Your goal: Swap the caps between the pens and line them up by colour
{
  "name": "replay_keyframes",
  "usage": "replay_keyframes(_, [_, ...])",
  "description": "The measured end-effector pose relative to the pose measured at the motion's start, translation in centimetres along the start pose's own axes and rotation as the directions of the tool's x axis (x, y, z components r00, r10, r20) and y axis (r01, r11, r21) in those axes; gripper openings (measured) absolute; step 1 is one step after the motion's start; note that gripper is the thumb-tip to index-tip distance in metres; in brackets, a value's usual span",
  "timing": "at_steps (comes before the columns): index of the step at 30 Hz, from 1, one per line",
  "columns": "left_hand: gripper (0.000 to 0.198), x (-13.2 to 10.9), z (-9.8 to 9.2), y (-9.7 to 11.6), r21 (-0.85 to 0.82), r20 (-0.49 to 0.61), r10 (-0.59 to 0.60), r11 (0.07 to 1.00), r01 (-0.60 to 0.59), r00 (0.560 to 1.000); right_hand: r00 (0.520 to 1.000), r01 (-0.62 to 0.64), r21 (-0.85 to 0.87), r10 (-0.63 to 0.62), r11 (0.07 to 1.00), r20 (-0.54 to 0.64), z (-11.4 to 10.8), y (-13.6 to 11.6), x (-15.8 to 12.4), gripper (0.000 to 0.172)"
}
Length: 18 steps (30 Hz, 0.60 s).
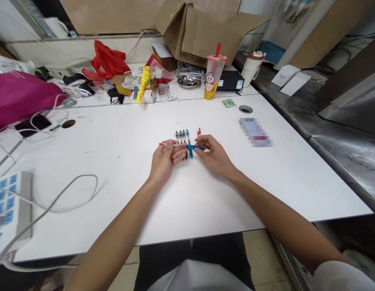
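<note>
Left hand (162, 161) and right hand (214, 157) are holding one slim pen (182, 145) between them, a little above the desk (202, 206), at the centre of the frame. The left hand is pinching the clear barrel under its thumb, with its other fingers lying partly open beneath; a red tip is pointing left. The right hand appears to be pinching the blue right-hand end between thumb and fingertips, though the exact contact is too small to make out.

Just behind, three dark-ended pens (180, 134) and a blue pen (188, 135) are lying side by side, partly covered by the held one and the left hand. A red pen (199, 131) is lying to their right, its lower part hidden by the right hand.

Handling this well is probably calling for a steady left grip, light right fingertips and both ends kept in one straight line; pushing at an angle could be risking a bent or slipping part. Keeping the wrists low and clear of the row would be sparing those pens a knock.
</note>
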<state>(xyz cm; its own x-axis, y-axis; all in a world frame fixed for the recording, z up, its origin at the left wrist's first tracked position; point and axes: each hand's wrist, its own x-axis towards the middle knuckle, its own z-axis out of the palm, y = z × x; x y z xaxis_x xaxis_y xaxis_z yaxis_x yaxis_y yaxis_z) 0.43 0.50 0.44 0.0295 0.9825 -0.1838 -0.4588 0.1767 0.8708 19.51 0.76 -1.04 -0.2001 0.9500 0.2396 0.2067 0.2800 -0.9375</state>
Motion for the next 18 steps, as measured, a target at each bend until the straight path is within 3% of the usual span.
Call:
replay_keyframes(8, [0.028, 0.02, -0.06, -0.28, 0.008, 0.0, -0.002, 1.0, 0.002, 1.0, 0.999, -0.038, -0.029, 0.037, 0.999, -0.018, 0.11, -0.32, 0.03, 0.041])
replay_keyframes(13, [0.025, -0.1, 0.04, -0.24, 0.003, -0.023, -0.009, 1.0, 0.009, 1.0, 0.999, -0.026, -0.04, 0.024, 0.999, -0.04, 0.0, -0.18, 0.2, 0.021])
replay_keyframes(18, [0.023, 0.11, -0.21, 0.12, -0.115, -0.03, -0.027, 0.993, 0.023, 0.999, 0.998, 0.007, 0.008, -0.006, 1.0, -0.068, -0.43, -0.25, 0.41, 0.023])
